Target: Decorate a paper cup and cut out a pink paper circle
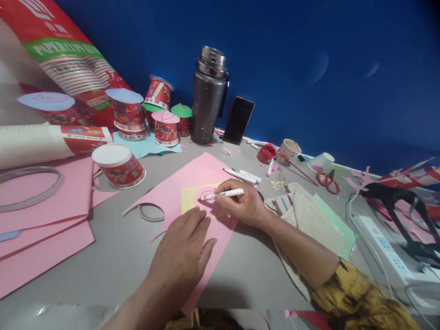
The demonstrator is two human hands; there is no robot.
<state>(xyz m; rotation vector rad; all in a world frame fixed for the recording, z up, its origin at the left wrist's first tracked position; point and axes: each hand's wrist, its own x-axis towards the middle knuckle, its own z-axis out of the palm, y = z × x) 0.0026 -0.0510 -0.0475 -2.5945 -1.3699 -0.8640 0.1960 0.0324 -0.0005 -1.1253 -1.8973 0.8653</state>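
Note:
My right hand [242,203] is closed round a white marker [223,194] whose tip touches a small pink paper shape [207,194]. That shape lies on a yellow paper piece [192,198], which rests on a large pink sheet [192,181] with a round hole cut near its left edge. My left hand [184,250] lies flat with fingers stretched out, pressing the pink sheet just below the yellow piece. It holds nothing.
Red paper cups [118,166] with paper lids stand at the back left by a cup package [65,59]. A steel flask [208,96] and a phone [239,120] lean on the blue wall. Markers [242,175], scissors [328,181], cloth [302,206], power strip [381,245].

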